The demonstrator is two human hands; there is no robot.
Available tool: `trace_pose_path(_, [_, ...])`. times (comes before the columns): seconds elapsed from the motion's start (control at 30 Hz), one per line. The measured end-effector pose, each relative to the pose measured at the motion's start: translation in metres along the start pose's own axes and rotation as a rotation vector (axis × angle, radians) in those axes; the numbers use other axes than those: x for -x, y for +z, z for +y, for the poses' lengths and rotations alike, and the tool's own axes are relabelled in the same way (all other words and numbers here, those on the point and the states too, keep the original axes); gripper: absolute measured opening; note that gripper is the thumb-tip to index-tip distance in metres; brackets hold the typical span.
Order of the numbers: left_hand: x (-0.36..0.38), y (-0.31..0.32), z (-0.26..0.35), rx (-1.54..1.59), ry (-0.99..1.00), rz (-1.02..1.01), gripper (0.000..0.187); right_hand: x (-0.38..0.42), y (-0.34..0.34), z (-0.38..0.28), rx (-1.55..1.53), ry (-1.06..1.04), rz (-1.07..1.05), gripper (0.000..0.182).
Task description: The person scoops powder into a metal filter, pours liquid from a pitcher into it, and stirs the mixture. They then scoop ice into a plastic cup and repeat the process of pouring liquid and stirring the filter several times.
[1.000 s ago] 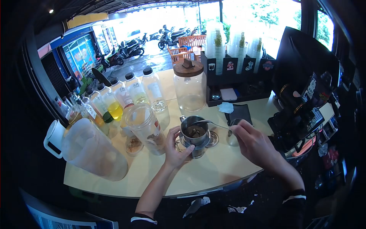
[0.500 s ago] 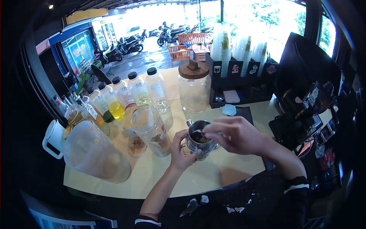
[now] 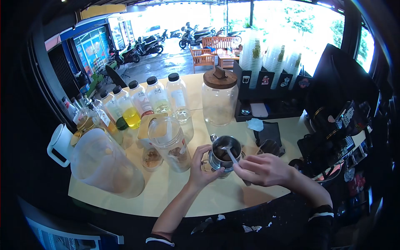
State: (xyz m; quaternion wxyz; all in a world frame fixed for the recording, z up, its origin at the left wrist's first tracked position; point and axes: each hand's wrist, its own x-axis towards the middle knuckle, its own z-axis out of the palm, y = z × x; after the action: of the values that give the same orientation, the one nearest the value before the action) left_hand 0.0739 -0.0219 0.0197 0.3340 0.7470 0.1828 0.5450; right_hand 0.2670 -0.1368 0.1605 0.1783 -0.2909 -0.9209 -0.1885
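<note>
My left hand point(image 3: 200, 170) is wrapped round the side of a metal coffee dripper point(image 3: 216, 161), thumb in front and fingers behind. The dripper is set on a cup whose lower part is mostly hidden, and dark contents show inside it. Pinched in my right hand point(image 3: 264, 170) is a spoon point(image 3: 231, 155), slanting down over the dripper's right rim with its tip inside. Just left of my left hand stands a tall clear jar point(image 3: 170, 141) with a pale utensil in it. Beyond my right hand is a dark glass point(image 3: 270, 146).
A large frosted pitcher point(image 3: 104, 166) and a white jug point(image 3: 60, 143) stand at left. Several black-capped bottles point(image 3: 156, 96) line the back, near a wooden-lidded jar point(image 3: 220, 100). Stacked plastic cups point(image 3: 251, 56) fill a black holder point(image 3: 266, 81). A crumpled blue cloth point(image 3: 255, 124) lies behind the dark glass.
My right hand has moved lower and to the right, and the spoon now shows clearly. The dripper's opening tips more toward me. The camera view has shifted slightly, revealing the dark glass.
</note>
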Motion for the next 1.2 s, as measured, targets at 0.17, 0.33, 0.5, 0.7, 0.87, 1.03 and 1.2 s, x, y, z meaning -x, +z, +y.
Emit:
trace_pose_path(0.17, [0.001, -0.002, 0.0, -0.02, -0.025, 0.001, 0.071, 0.008, 0.001, 0.002, 0.045, 0.025, -0.001, 0.039])
trace_pose_path(0.33, [-0.001, -0.002, 0.004, -0.034, -0.025, -0.009, 0.069, 0.009, 0.003, -0.001, -0.086, 0.052, 0.05, 0.041])
trace_pose_path(0.5, [0.0, -0.001, 0.001, -0.036, -0.015, -0.003, 0.068, 0.012, 0.012, 0.005, -0.058, 0.12, 0.08, 0.043])
trace_pose_path(0.7, [-0.002, -0.002, 0.002, -0.043, -0.003, 0.001, 0.068, 0.017, 0.015, 0.009, -0.072, 0.14, 0.109, 0.046])
trace_pose_path(0.87, [-0.001, -0.002, -0.001, -0.02, -0.023, -0.003, 0.068, 0.013, 0.009, 0.004, -0.228, 0.136, 0.128, 0.037])
trace_pose_path(1.03, [-0.001, -0.002, -0.001, -0.035, 0.009, -0.024, 0.065, 0.015, 0.018, 0.01, -0.151, 0.204, 0.203, 0.04])
trace_pose_path(1.2, [-0.001, -0.003, 0.0, -0.035, 0.011, -0.027, 0.065, 0.015, 0.014, 0.01, -0.24, 0.213, 0.208, 0.039])
